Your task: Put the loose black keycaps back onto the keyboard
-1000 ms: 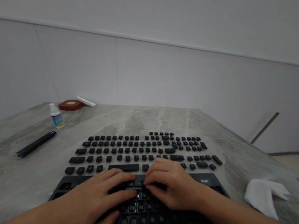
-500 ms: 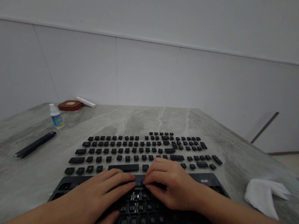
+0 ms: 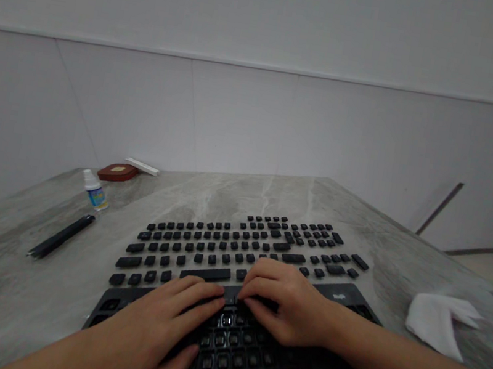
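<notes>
A black keyboard (image 3: 241,361) without its keycaps lies in front of me, its switch sockets exposed. My left hand (image 3: 163,321) rests over its upper left part, fingers stretched toward the middle of the top edge and thumb apart. Facing it, my right hand (image 3: 282,299) is curled, with thumb and fingertips pinched together at that same edge. Whatever is between those fingertips is hidden or too small to name. Just beyond the keyboard, loose black keycaps (image 3: 213,245) lie in rows on the table, a long spacebar keycap (image 3: 205,273) among them.
On the left of the grey marbled table (image 3: 206,200) are a small spray bottle (image 3: 96,193) and a long black tool (image 3: 61,236) with a pale tip. Farther back lie a reddish-brown case (image 3: 117,172) and a white strip (image 3: 142,166). A white cloth (image 3: 435,320) lies right.
The view has shifted very slightly. Both hands keep nearly the same pose and place at the keyboard's top edge.
</notes>
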A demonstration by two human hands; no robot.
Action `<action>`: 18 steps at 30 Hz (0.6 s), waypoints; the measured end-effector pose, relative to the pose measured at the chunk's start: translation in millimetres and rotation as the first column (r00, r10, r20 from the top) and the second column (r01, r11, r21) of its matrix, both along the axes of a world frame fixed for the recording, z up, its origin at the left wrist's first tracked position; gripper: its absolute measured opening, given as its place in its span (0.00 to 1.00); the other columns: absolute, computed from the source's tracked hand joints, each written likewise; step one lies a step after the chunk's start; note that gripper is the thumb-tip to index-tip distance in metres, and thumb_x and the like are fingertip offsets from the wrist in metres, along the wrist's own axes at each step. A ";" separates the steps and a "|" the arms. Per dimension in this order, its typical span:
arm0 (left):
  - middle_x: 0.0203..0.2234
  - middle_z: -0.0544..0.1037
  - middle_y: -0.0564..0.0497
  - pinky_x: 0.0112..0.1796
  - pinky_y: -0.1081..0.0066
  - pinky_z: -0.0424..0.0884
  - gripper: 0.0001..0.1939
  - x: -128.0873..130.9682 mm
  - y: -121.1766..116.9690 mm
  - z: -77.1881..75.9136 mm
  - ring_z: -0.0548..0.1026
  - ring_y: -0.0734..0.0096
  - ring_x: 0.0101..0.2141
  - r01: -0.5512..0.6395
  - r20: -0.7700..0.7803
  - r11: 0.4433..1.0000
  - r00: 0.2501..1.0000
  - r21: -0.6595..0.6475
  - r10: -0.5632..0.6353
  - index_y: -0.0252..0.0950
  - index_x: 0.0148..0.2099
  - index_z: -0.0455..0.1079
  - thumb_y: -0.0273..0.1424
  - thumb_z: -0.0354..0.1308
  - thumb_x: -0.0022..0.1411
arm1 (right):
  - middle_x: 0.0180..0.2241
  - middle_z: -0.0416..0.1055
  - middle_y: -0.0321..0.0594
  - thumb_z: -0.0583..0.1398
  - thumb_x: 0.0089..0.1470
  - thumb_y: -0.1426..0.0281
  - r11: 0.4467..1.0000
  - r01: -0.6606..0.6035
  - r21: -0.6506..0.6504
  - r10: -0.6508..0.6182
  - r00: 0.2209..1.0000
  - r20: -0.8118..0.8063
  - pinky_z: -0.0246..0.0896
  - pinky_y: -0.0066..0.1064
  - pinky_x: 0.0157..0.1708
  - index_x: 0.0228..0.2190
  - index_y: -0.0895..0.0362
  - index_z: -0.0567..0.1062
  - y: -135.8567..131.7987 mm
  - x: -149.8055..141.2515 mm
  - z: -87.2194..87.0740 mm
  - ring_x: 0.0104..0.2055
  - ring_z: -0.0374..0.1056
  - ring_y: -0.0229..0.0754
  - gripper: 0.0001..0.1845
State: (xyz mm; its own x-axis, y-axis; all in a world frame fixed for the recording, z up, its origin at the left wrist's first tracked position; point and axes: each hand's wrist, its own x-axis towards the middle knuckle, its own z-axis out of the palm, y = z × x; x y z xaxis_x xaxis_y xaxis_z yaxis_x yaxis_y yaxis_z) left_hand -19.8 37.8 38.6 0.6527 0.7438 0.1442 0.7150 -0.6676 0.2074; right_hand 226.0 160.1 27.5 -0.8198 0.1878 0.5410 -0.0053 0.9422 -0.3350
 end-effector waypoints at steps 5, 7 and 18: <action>0.65 0.61 0.44 0.60 0.50 0.66 0.35 0.9 -0.4 1.0 0.63 0.52 0.61 0.000 -0.002 1.000 1.000 -0.001 0.000 0.39 0.70 0.51 0.24 0.53 0.63 | 0.33 0.73 0.43 0.57 0.55 0.77 0.999 0.035 0.007 -0.035 0.999 -0.018 0.66 0.32 0.34 0.36 0.60 0.77 -0.7 -0.2 0.2 0.34 0.68 0.40 0.09; 0.65 0.60 0.44 0.60 0.50 0.65 0.34 1.0 -0.3 1.1 0.62 0.52 0.62 -0.003 -0.014 1.000 1.000 -0.004 0.002 0.38 0.70 0.51 0.24 0.53 0.63 | 0.32 0.72 0.43 0.57 0.55 0.77 0.999 0.043 0.011 -0.042 0.999 -0.020 0.66 0.32 0.34 0.35 0.60 0.77 -0.4 -0.4 -0.1 0.34 0.67 0.40 0.09; 0.64 0.62 0.44 0.59 0.49 0.66 0.35 -0.8 -0.8 -0.6 0.63 0.51 0.61 0.001 0.006 1.000 1.000 0.013 -0.001 0.39 0.70 0.51 0.23 0.54 0.62 | 0.31 0.72 0.43 0.57 0.55 0.77 0.998 0.056 0.017 -0.055 0.998 -0.012 0.64 0.31 0.32 0.35 0.59 0.77 -0.7 0.2 -0.1 0.33 0.67 0.40 0.09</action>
